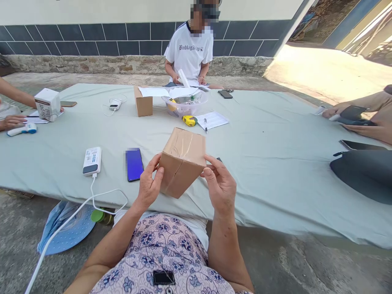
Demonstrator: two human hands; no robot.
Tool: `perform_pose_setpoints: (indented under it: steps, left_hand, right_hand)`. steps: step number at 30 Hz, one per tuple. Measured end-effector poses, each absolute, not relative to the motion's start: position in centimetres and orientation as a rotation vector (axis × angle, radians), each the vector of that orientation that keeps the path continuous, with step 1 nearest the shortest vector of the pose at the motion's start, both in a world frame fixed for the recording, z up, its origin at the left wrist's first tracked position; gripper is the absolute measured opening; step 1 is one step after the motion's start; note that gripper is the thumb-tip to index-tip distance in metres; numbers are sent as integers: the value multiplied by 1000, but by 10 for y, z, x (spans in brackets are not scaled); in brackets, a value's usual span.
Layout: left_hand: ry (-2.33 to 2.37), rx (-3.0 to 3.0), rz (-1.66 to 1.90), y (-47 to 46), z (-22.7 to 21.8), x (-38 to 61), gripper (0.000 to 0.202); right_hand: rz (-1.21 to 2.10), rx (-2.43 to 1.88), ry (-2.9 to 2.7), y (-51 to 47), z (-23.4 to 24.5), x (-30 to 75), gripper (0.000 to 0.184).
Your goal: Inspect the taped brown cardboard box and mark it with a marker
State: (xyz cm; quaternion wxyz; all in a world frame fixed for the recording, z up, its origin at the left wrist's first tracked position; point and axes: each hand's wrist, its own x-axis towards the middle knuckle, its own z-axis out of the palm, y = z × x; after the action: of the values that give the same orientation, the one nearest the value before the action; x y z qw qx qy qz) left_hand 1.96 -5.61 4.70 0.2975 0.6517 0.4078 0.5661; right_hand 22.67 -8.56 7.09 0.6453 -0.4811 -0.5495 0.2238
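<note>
The cardboard box (pixel 183 163) was located between the two hands, above the near part of the cloth-covered table (pixel 275 163), in front of the wearer's torso. The left hand (pixel 150 181) engaged the left side of the box: the thumb lay against the near face, and the index finger reached along the left edge toward the upper corner, so that the box wall sat in the narrow gap between them. The right hand (pixel 223 183) engaged the opposite side, with its index fingertip at the upper right corner and its thumb just below, at the right edge; these two digits were close together, and the remaining fingers were curled (their contact with the rear of the box could not be determined). The box was tilted, with one vertical edge turned toward the wearer and clear tape visible across its upper face. Whether its lower corner touched the cloth could not be told. A phone (pixel 134 164) lay just beside the left hand, and a white power bank (pixel 92 161) with a connected cable (pixel 104 196) lay farther left. Beyond the box were a yellow tape measure (pixel 190 120), a printed sheet (pixel 217 120) bearing a pen (pixel 206 125), and a translucent basin (pixel 187 110).
</note>
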Motion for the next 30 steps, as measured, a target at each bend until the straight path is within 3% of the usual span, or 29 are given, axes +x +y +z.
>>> perform_pose_setpoints:
  steps: [2, 7, 10, 19, 21, 26, 30]
  left_hand:
    - [1089, 1737, 1443, -59, 48, 21, 60]
    - [1270, 1791, 1378, -65, 47, 26, 130]
    - [1404, 1847, 1376, -65, 46, 27, 150]
    - [1581, 1815, 1427, -67, 48, 31, 149]
    - [1542, 1825, 1423, -68, 48, 29, 147]
    - [1310, 1950, 1356, -67, 45, 22, 145]
    - [1117, 2038, 1352, -63, 40, 15, 145]
  right_hand:
    - [487, -1093, -1265, -87, 73, 223, 30]
    - [374, -1068, -1360, -88, 78, 210, 26]
    - [345, -1044, -1410, -89, 80, 204, 24]
    - [375, -1026, -1481, -86, 76, 195, 24]
    - [338, -1075, -1478, -84, 73, 197, 38]
    - [217, -1199, -1502, -81, 67, 216, 97]
    - [310, -1177, -1410, -79, 63, 232, 102]
